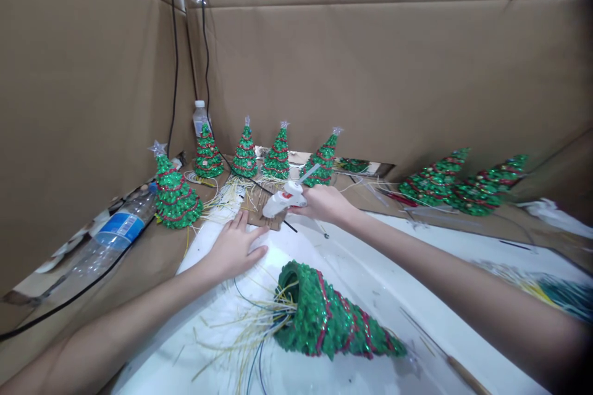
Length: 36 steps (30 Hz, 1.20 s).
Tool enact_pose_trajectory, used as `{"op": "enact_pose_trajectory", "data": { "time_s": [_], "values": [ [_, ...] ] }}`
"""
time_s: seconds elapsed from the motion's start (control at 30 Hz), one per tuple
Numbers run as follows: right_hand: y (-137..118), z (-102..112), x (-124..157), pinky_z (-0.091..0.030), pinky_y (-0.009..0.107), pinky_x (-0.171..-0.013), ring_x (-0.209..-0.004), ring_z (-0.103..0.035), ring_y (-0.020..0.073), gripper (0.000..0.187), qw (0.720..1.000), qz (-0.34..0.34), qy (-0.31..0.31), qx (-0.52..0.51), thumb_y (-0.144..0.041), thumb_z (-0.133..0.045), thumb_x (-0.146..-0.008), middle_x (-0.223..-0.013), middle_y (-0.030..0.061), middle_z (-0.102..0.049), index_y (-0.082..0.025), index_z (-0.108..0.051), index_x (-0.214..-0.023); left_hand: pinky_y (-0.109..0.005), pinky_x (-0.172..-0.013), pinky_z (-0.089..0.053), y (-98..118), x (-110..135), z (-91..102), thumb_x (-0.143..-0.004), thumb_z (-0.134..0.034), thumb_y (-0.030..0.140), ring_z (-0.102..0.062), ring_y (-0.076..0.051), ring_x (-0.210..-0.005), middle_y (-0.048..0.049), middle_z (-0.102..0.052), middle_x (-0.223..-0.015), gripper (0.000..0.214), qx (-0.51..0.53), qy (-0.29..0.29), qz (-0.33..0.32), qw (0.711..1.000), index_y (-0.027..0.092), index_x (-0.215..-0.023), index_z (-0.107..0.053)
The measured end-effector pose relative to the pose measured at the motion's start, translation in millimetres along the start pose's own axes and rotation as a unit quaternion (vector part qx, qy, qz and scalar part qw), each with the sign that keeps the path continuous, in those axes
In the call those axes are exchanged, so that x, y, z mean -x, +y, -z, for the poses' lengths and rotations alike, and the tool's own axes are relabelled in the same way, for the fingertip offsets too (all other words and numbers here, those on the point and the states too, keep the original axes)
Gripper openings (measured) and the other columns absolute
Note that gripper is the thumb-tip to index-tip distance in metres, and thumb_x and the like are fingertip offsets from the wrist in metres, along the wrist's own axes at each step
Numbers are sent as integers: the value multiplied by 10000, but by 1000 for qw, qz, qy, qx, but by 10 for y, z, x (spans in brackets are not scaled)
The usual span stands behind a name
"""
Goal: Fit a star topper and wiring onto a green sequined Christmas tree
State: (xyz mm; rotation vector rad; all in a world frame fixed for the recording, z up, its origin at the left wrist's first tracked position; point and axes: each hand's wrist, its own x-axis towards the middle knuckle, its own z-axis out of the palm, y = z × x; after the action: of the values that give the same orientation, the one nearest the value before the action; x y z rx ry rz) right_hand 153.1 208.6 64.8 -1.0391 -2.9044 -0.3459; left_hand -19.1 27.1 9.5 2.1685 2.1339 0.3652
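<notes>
My right hand (pixel 324 202) is closed round the handle of a white hot glue gun (pixel 281 200), its clear glue stick (pixel 309 174) poking up from the back. The gun is over a small piece of brown cardboard (pixel 273 221) at the middle of the work surface. My left hand (pixel 237 248) lies with fingers spread beside the cardboard, fingertips at its left edge. Nearer to me a green glittery Christmas tree (pixel 333 315) with red garland lies on its side on the white surface. Yellow, white and dark wires (pixel 245 336) spill from its hollow base.
Several finished-looking trees (pixel 280 154) stand along the back, one (pixel 176 194) at left. Two more trees (pixel 491 185) lean at right. A plastic bottle (pixel 121 228) lies left. A wooden-handled tool (pixel 463 373) and wire bundles (pixel 556 293) lie at right. Cardboard walls enclose the area.
</notes>
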Motion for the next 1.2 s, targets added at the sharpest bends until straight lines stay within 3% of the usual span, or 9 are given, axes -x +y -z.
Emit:
{"op": "enact_pose_trajectory", "data": {
  "time_s": [0.23,0.37,0.47,0.73,1.2],
  "values": [
    [-78,14,77,-382,293,-566,-766,-691,263,467,1000,-20,19,14,-577,-566,-843,-882,141,-736,-179,-690,-1055,-519,-1151,-293,16,12,12,-927,-498,444,-288,-360,-1449,-101,-325,-1577,489,-3,-1,4,1000,313,-1399,-506],
    [-98,42,163,-336,281,-549,-751,-678,227,389,999,26,26,20,-534,-563,-856,-879,112,-730,-201,-696,-1005,-542,-1142,-286,14,17,11,-931,-485,467,-278,-363,-1452,-89,-301,-1589,487,-5,-5,4,1000,330,-1398,-500],
    [-73,56,179,-284,276,-527,-683,-652,202,309,998,59,27,28,-483,-592,-842,-764,72,-709,-217,-700,-958,-564,-1131,-279,6,11,-4,-931,-485,474,-255,-383,-1456,-96,-283,-1595,483,-9,-11,5,1000,349,-1397,-494],
    [-40,50,190,-174,279,-509,-550,-554,150,258,994,92,47,48,-441,-563,-849,-631,33,-643,-211,-673,-892,-562,-1127,-270,12,-1,-13,-936,-467,484,-245,-386,-1459,-109,-295,-1589,495,-13,-17,5,1000,357,-1415,-467],
    [-34,104,115,-167,268,-514,-600,-605,153,228,992,106,43,60,-412,-597,-837,-683,40,-690,-218,-679,-924,-563,-1129,-266,9,3,-25,-933,-474,484,-247,-398,-1454,-112,-306,-1583,491,-15,-14,-2,1000,348,-1404,-483]
  ]
}}
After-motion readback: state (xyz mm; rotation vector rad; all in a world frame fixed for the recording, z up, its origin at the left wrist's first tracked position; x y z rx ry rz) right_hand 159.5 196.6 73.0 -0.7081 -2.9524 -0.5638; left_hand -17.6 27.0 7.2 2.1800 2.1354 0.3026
